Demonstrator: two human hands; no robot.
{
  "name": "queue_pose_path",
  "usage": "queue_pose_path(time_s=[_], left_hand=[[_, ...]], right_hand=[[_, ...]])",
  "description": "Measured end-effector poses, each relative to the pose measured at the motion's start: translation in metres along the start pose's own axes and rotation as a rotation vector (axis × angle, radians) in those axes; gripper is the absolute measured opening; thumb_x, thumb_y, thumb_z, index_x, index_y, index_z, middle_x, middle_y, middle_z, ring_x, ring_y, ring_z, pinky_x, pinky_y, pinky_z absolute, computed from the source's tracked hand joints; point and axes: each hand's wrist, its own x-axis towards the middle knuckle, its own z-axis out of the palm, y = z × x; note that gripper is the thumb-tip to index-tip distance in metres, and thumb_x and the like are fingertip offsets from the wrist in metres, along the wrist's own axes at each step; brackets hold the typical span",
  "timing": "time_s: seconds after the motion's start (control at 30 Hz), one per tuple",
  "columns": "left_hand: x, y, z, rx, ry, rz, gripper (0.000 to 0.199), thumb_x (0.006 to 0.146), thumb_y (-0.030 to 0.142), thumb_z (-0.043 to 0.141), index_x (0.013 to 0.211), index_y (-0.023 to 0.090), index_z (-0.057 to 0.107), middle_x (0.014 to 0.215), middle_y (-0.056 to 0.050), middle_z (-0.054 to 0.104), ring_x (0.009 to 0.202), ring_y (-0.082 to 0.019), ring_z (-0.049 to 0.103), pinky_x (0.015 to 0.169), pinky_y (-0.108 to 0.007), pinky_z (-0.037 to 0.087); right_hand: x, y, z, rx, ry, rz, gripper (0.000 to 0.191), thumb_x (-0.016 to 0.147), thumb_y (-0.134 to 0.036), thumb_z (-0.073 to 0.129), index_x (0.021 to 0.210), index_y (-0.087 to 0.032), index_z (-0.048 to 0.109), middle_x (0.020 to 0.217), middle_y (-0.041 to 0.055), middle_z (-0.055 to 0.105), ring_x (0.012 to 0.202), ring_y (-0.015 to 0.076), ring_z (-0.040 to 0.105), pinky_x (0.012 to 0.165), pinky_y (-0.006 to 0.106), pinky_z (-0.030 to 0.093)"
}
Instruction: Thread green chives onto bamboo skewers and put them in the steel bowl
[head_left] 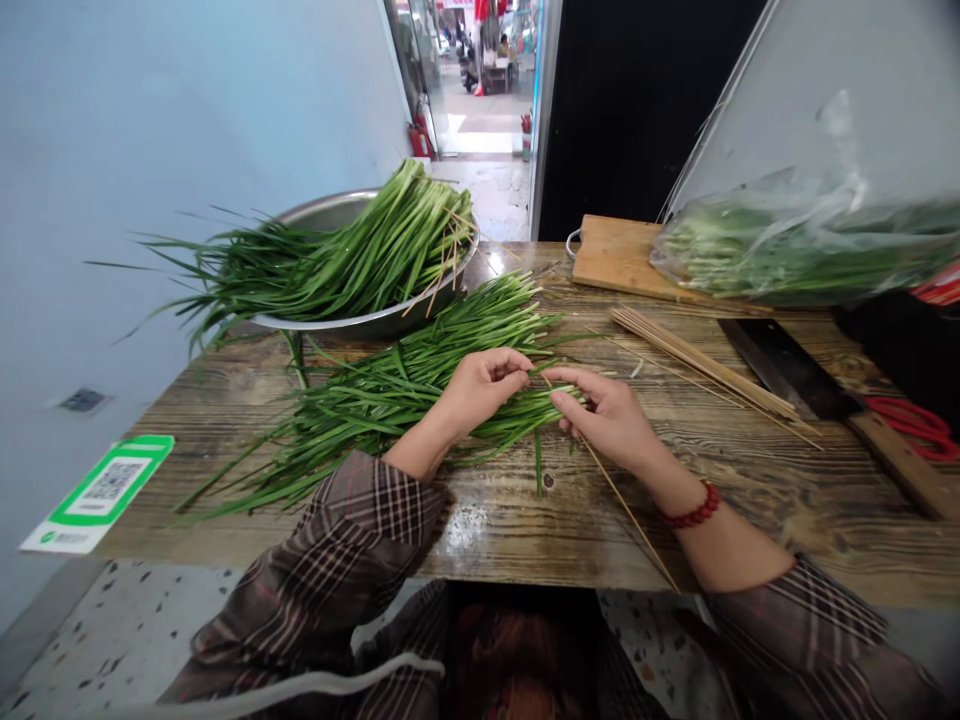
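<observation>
My right hand pinches a thin bamboo skewer, which slants down toward the table's front edge. Close by, my left hand has its thumb and forefinger closed on a green garlic chive at the skewer's tip; the exact grip is partly hidden by the fingers. Under and behind both hands lies a loose pile of garlic chives, pale ends to the right. A short green piece hangs down below the fingertips.
Behind the pile, a metal basin holds skewered chives. Bamboo skewers, a cleaver and red-handled scissors lie right. A cutting board and bagged greens sit behind. A QR card is left.
</observation>
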Motion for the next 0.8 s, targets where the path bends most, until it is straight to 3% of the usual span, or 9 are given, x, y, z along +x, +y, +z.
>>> queue_pose_path(time_s=[0.33,0.57,0.8], left_hand=[[-0.0009,0.0003,-0.0008,0.091,0.003,0.046,0.012,0.076,0.021,0.062,0.082,0.013,0.068,0.07,-0.001,0.063,0.062,-0.01,0.053,0.061,-0.023,0.039],[-0.0008,-0.0043,-0.0019,0.226,-0.004,0.192,0.011,0.078,0.016,0.059,0.082,0.013,0.069,0.075,-0.001,0.061,0.067,-0.01,0.052,0.062,-0.022,0.039],[-0.0017,-0.0042,-0.0007,0.278,-0.05,0.236,0.012,0.08,0.013,0.057,0.083,0.013,0.068,0.077,-0.002,0.063,0.07,-0.011,0.055,0.066,-0.022,0.042]], right_hand=[[0.0001,0.0003,-0.001,-0.014,-0.006,0.008,0.037,0.084,-0.036,0.059,0.115,-0.018,0.068,0.06,-0.0002,0.065,0.051,0.0122,0.061,0.049,0.023,0.048],[0.0012,0.0015,0.0008,0.039,-0.003,0.031,0.034,0.083,-0.035,0.061,0.111,-0.017,0.066,0.063,-0.0013,0.063,0.049,0.0108,0.06,0.046,0.021,0.047],[0.0014,0.0033,-0.0006,0.074,-0.03,0.014,0.054,0.085,-0.033,0.06,0.136,-0.023,0.045,0.061,-0.0059,0.058,0.051,0.0123,0.062,0.047,0.022,0.048]])
